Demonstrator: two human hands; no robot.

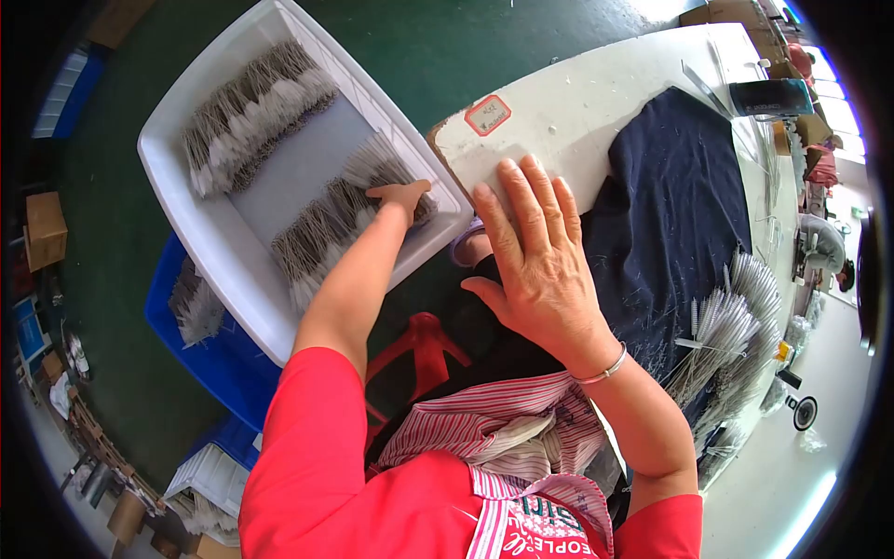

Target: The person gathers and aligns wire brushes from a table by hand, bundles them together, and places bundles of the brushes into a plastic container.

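Note:
A white plastic tub [209, 70] at the upper left holds rows of bundled wire-handled brushes [247, 116] with pale bristle ends. Inside its right part, my left hand [402, 197] is curled over a brush bundle [377, 166]; some fingertips are hidden. My right hand [540, 252] is held up, fingers spread and nothing in it, by the near corner of the white table [577, 102]. Beyond it, a dark cloth [684, 177] lies over the table. More wire brushes [722, 326] are piled on the cloth's right side.
A blue tub [247, 373] with more brushes stands below the white one. A red plastic stool [424, 349] is between the tubs and my lap. A red-bordered label [488, 115] is stuck on the table. Cardboard boxes [45, 228] line the left, and a person [821, 244] is at the far right.

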